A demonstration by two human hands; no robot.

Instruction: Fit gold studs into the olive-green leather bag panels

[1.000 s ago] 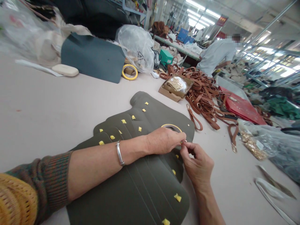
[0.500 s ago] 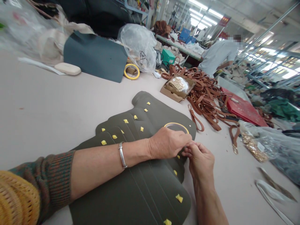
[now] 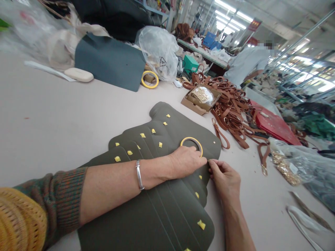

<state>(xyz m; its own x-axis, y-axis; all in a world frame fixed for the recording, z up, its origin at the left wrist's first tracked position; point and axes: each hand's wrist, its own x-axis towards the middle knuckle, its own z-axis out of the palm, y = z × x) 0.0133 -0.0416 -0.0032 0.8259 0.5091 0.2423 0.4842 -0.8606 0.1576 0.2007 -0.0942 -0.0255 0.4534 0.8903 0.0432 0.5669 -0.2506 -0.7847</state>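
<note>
My left hand [image 3: 187, 161] is closed on a roll of yellow tape [image 3: 182, 140], whose ring sticks out beyond the knuckles. It rests over a stack of dark olive leather panels [image 3: 146, 209] that overlap in steps. Just to its right, my right hand [image 3: 225, 179] has thumb and index finger pinched at the panel's right edge; whatever lies between the fingertips is too small to make out. Small yellow tape pieces [image 3: 201, 224] dot the panels on both sides. Near the far right corner of the top panel sits a tiny metal stud [image 3: 214, 142].
Brown leather straps [image 3: 230, 111] with metal clasps lie heaped at the right, beside a cardboard box [image 3: 195, 105] of gold hardware. A second tape roll [image 3: 150, 79] and a grey-blue sheet [image 3: 110, 62] are at the back. Bagged gold fittings [image 3: 285, 167] lie far right. A person [image 3: 247, 64] bends over beyond.
My hands have drawn slightly apart, the left shifting away from the right fingertips. The tape ring has turned and shows more of its rim. The view has shifted a little.
</note>
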